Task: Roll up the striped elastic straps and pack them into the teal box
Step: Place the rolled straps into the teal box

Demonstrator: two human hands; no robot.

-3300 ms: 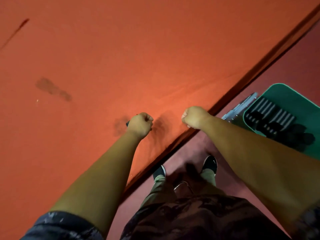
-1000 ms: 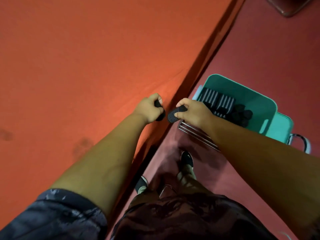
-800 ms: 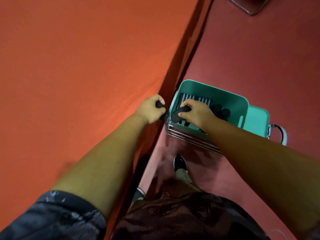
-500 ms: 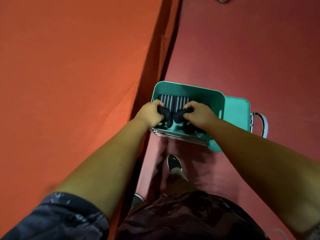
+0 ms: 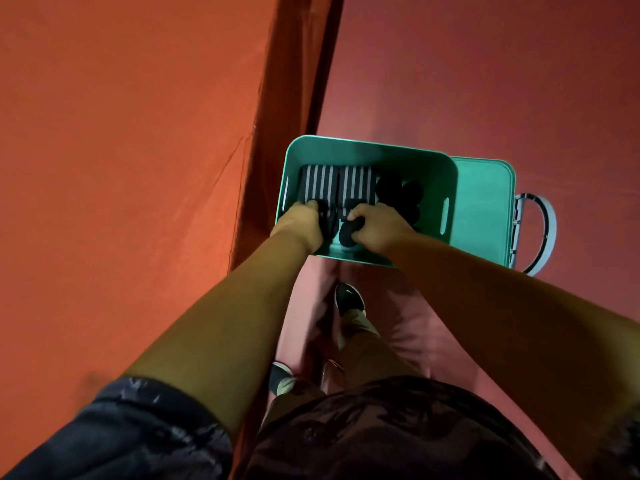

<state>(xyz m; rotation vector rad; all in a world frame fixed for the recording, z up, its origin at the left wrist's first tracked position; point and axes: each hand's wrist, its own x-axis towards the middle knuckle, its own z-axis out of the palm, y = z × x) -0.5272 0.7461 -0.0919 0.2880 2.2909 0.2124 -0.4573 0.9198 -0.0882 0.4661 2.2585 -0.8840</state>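
Orange tablecloth point(image 5: 121, 168) fills the left side, its edge hanging down just beside the box. Left hand point(image 5: 301, 223) is down inside the teal box point(image 5: 446, 161) at its near-left corner, fingers curled round the left roll point(image 5: 327, 220), a dark rolled strap mostly hidden by the hand. Two striped straps point(image 5: 318, 183) lie side by side flat against the far-left part of the box, just beyond both hands. Right hand point(image 5: 375, 226) is also in the box, thumb and fingers clamped on the right roll point(image 5: 348, 233), dark, end-on, close to the left roll. Dark rolls point(image 5: 398, 195) are stacked in the middle-right of the box. Teal lid point(image 5: 481, 209) lies open on the box's right with a looped handle point(image 5: 540, 233). The box sits on a reddish floor point(image 5: 485, 81). A black shoe point(image 5: 349, 299) is near the box's front wall.
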